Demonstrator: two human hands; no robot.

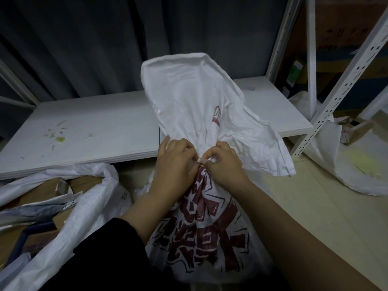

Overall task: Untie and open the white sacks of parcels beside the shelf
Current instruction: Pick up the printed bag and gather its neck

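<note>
tie (202, 160) mostly hidden by fingers (212, 153), print (201, 238) illegible

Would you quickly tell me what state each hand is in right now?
Left hand: closed, pinching the white tie at the neck of the printed sack.
Right hand: closed, pinching the same tie.

Both hands, left (176, 162) and right (222, 162), pinch the tie (203, 160) at the sack's (201, 227) gathered neck before the shelf (88, 131); the knot seems still fastened.
</note>
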